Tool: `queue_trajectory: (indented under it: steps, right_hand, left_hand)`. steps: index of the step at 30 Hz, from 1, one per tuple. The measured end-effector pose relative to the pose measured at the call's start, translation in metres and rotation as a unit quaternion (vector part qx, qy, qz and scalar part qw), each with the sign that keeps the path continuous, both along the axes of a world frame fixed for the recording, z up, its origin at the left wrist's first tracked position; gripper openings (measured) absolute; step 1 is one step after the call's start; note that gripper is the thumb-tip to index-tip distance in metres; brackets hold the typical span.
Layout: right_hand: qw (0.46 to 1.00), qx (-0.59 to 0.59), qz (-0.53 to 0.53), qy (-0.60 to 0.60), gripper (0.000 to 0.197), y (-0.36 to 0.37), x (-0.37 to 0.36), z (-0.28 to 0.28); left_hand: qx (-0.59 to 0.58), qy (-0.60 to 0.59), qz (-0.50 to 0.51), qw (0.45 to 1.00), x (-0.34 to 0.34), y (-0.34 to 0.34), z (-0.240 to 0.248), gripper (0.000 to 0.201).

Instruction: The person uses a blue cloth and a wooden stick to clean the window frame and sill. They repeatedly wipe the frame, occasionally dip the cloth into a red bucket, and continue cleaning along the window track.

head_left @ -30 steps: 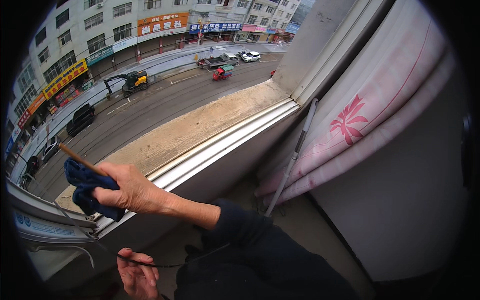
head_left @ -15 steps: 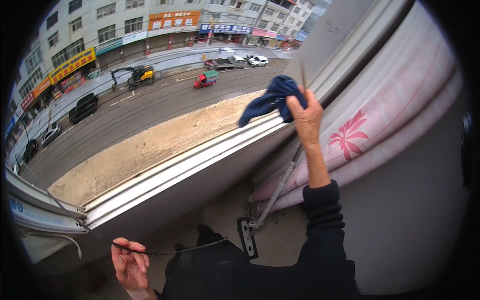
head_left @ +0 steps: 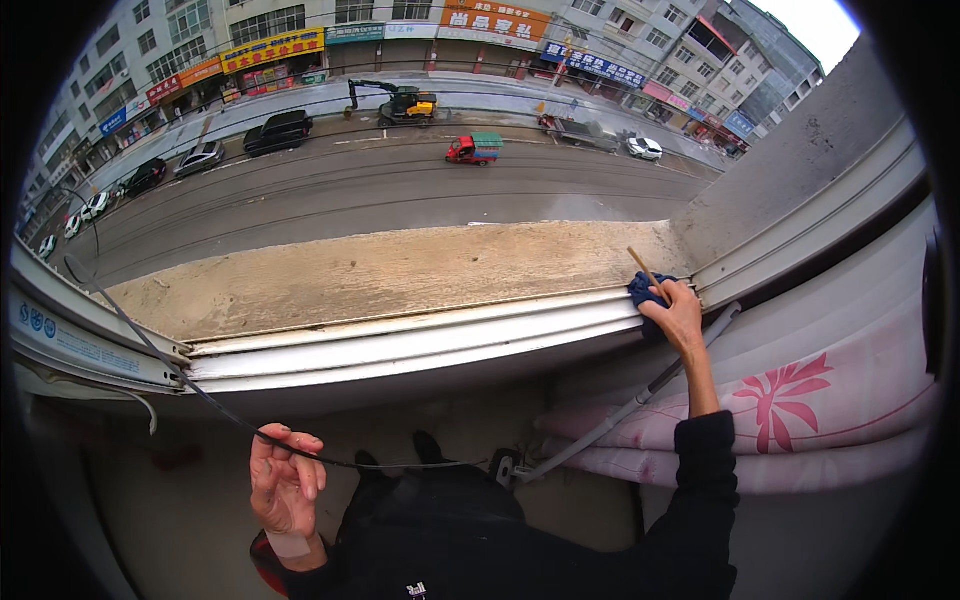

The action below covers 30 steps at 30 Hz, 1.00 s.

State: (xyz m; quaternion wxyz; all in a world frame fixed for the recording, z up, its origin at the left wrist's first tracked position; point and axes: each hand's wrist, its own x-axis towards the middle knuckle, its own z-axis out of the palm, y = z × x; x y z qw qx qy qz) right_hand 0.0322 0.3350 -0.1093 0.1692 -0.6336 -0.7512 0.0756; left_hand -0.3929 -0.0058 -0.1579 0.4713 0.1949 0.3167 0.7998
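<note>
My right hand [head_left: 682,320] is closed on a bunched dark blue cloth [head_left: 643,290] and a thin wooden stick [head_left: 645,264], whose end sticks out above the fingers. The cloth lies against the right end of the white window track [head_left: 430,340], by the corner of the frame. Low on the left, my left hand [head_left: 288,490] is palm up with bent fingers, gripping a long, thin, dark flexible strip [head_left: 225,410]. One end of the strip rises past the left window frame; the other reaches across in front of my body.
Outside the track runs a rough tan ledge [head_left: 400,265], with a street and parked vehicles below. A grey pole [head_left: 600,435] leans beside a bunched pink-and-white curtain [head_left: 690,420] on the right. A concrete side wall [head_left: 810,150] borders the opening.
My right hand has come down from above the track, bringing the cloth onto its right end. The view has turned toward the window. My left hand still grips the strip.
</note>
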Motion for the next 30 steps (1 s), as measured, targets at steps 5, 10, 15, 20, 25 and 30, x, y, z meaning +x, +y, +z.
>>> queue_trajectory:
  steps: [5, 10, 15, 20, 25, 30]
  right_hand:
    - [0.97, -0.017, 0.229, 0.081, 0.03, -0.067, -0.133, 0.005]
    - [0.862, -0.172, 0.424, 0.217, 0.03, -0.093, -0.257, 0.024]
    - [0.879, -0.099, 0.333, 0.327, 0.027, -0.038, -0.219, 0.069]
    - [0.994, 0.052, 0.092, -0.028, 0.058, 0.018, -0.164, 0.045]
    - [0.971, -0.124, 0.19, -0.071, 0.039, -0.001, -0.215, 0.014]
    - [0.875, -0.263, 0.407, 0.013, 0.035, -0.039, -0.369, 0.002]
  left_hand:
    - [0.024, -0.028, -0.007, 0.999, 0.003, 0.002, -0.005, 0.047]
    - [0.058, -0.031, -0.034, 0.997, 0.001, -0.003, 0.001, 0.048]
    - [0.071, -0.04, -0.025, 0.996, 0.0, -0.02, 0.002, 0.045]
    - [0.059, -0.044, -0.024, 0.997, -0.008, -0.034, -0.004, 0.049]
    - [0.066, -0.058, -0.038, 0.995, -0.012, -0.041, -0.009, 0.053]
    - [0.075, -0.071, -0.036, 0.994, -0.012, -0.049, -0.009, 0.055]
